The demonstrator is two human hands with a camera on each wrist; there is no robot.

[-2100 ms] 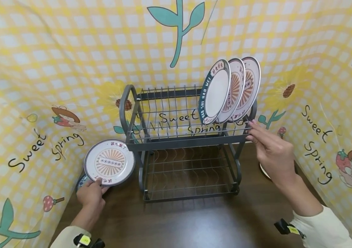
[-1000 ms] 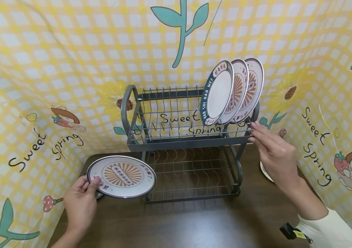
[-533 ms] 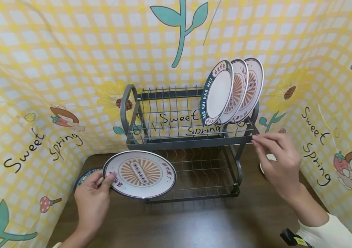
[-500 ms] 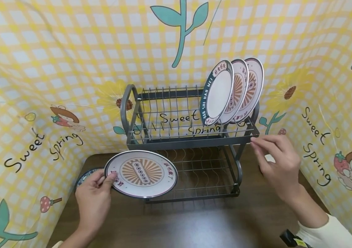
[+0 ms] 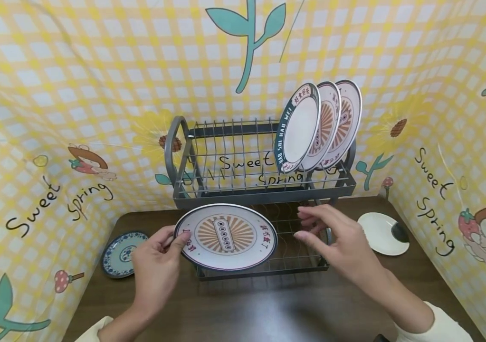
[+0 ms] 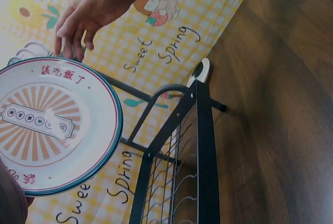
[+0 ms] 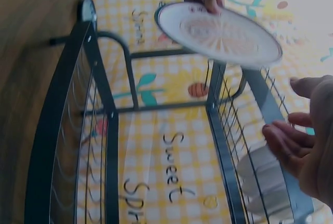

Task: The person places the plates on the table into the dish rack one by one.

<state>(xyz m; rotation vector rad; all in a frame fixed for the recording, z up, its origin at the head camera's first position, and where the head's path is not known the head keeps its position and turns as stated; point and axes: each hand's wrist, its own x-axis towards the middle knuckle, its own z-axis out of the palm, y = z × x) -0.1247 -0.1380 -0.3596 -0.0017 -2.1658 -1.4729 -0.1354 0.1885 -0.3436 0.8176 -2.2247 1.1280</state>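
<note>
My left hand (image 5: 157, 261) pinches the left rim of a white plate (image 5: 225, 237) with an orange sunburst and red lettering, thumb on top. The plate is held nearly flat in front of the dish rack (image 5: 264, 194), overlapping its lower tier in the head view. To the plate's right, my right hand (image 5: 341, 237) is held with fingers loosely bent and thumb apart, holding nothing. In the rack's upper tier, a green-rimmed plate (image 5: 298, 128) and two sunburst plates (image 5: 347, 118) stand on edge at the right end. The left wrist view shows the held plate (image 6: 57, 125) close up.
A blue-patterned plate (image 5: 119, 256) lies on the brown table (image 5: 247, 308) left of the rack. On the right lies a white plate (image 5: 379, 232) with a dark patch. Yellow checked cloth (image 5: 110, 85) surrounds the table on the back and sides.
My left hand has carried the sunburst plate rightward from the rack's left side to its front, tilting it flatter. My right hand has left the rack's right corner and moved left toward the plate.
</note>
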